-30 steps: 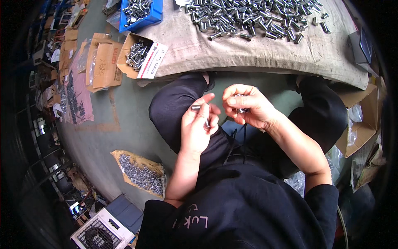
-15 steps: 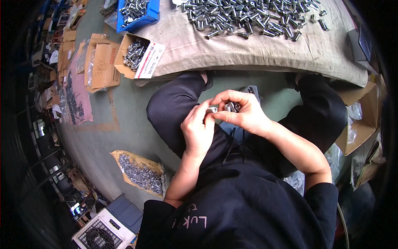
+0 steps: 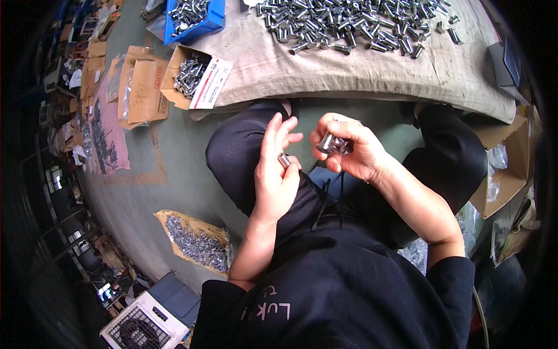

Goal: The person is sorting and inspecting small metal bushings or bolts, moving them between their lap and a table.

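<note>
Two small metal parts are being handled above the lap of a seated person dressed in black. A short steel sleeve is being pinched at the thumb side of the left hand, while the other fingers of that hand are being held straight and slightly spread. A shiny steel cylinder is being gripped in the right hand, with its fingers curled closely around it.

Both pieces are judged to be stiff, smooth and rather slippery, small yet dense for their size; a hold across the round flanks, near the middle, is judged safest. The cylinder's long axis is being kept slanted, its near end pointing down and left toward the left hand. The sleeve's axis cannot be told with certainty.

Many similar steel pieces are lying along the far edge of a burlap sheet. More are being kept in a cardboard box at its left corner, in a blue bin, and on a paper sack on the floor.
</note>
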A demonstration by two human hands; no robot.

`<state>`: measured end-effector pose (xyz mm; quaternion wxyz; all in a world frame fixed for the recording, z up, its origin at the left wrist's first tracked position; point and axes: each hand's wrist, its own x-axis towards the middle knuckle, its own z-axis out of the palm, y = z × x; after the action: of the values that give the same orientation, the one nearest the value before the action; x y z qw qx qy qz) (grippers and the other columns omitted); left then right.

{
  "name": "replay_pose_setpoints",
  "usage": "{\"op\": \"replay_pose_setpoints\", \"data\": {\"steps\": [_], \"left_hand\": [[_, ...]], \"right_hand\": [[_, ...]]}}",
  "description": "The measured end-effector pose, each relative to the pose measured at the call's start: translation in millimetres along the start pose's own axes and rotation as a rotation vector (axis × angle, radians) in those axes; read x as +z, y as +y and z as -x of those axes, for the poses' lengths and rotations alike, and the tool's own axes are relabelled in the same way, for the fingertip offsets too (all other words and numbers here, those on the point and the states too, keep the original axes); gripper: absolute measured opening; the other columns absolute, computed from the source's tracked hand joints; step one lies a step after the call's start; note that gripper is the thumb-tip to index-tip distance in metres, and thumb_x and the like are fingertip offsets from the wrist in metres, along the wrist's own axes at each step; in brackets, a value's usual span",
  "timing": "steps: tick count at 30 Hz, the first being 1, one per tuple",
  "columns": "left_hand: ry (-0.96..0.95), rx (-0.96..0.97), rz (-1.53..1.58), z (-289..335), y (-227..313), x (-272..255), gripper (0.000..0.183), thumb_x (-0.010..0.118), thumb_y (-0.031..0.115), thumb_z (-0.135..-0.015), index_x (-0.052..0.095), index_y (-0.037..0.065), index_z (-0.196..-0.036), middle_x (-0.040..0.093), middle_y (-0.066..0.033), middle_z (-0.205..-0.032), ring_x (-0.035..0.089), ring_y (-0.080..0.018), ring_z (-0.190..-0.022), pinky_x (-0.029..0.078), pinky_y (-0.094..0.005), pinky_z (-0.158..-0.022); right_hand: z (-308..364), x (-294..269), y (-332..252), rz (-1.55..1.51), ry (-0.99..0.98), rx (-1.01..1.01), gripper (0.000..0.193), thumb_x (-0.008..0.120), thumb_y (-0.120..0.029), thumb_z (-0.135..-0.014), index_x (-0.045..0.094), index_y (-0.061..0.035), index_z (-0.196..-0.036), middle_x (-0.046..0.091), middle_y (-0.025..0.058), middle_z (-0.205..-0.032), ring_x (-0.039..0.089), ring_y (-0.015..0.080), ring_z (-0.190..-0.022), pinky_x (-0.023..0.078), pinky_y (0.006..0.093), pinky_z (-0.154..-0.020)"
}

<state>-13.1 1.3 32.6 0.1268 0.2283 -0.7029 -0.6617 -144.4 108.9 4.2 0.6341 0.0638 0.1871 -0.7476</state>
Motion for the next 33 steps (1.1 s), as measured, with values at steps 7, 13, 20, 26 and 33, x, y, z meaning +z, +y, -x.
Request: {"op": "replay_pose_setpoints", "data": {"steps": [7, 13, 20, 26, 33], "left_hand": [[-0.013, 0.341, -0.514, 0, 1, 5, 0.073, 0.037, -0.016, -0.069, 0.016, 0.003, -0.136, 0.031, -0.0218, -0.135, 0.050, -0.0264, -0.105, 0.044, -0.0236, -0.066], [-0.095, 0.311, -0.662, -2, 2, 8, 0.086, 0.044, -0.016, -0.060, 0.012, 0.003, -0.137, 0.030, -0.0212, -0.135, 0.048, -0.0297, -0.108, 0.043, -0.0343, -0.086], [-0.214, 0.151, -0.622, -4, 7, 11, 0.088, 0.041, -0.016, -0.058, 0.010, 0.005, -0.138, 0.030, -0.0226, -0.133, 0.043, -0.0323, -0.113, 0.035, -0.0379, -0.094], [0.091, -0.238, 0.783, -7, -24, 2, 0.056, 0.046, 0.015, -0.080, 0.026, 0.005, -0.132, 0.041, -0.0186, -0.126, 0.043, -0.0267, -0.113, 0.036, -0.0362, -0.094], [0.020, -0.538, 1.445, -14, -8, 42, 0.053, 0.036, 0.050, -0.087, 0.049, 0.003, -0.108, 0.054, -0.0087, -0.107, 0.049, -0.0224, -0.104, 0.036, -0.0350, -0.094]], "right_hand": [[2, -3, 12, 0.639, -0.019, 0.004, 0.016, 0.063, -0.003, -0.075, 0.058, -0.0009, -0.090, 0.058, 0.0058, -0.071, 0.052, 0.0075, -0.053, 0.041, 0.0189, -0.046], [4, 3, 15, 1.207, -0.171, -0.375, 0.024, 0.066, -0.004, -0.068, 0.061, -0.0021, -0.092, 0.061, 0.0081, -0.082, 0.056, 0.0170, -0.072, 0.045, 0.0276, -0.068], [1, -1, 17, 1.296, -0.272, -0.516, 0.022, 0.062, -0.003, -0.070, 0.060, 0.0007, -0.092, 0.059, 0.0135, -0.089, 0.058, 0.0234, -0.083, 0.046, 0.0315, -0.073], [2, 6, 10, 1.013, 0.146, -0.351, 0.011, 0.065, -0.009, -0.074, 0.062, -0.0022, -0.082, 0.058, 0.0020, -0.074, 0.052, 0.0059, -0.066, 0.041, 0.0213, -0.059], [-5, 17, 20, 1.632, -0.049, -1.036, 0.019, 0.065, -0.011, -0.067, 0.055, -0.0046, -0.082, 0.055, 0.0081, -0.078, 0.053, 0.0250, -0.076, 0.040, 0.0408, -0.084]]}}
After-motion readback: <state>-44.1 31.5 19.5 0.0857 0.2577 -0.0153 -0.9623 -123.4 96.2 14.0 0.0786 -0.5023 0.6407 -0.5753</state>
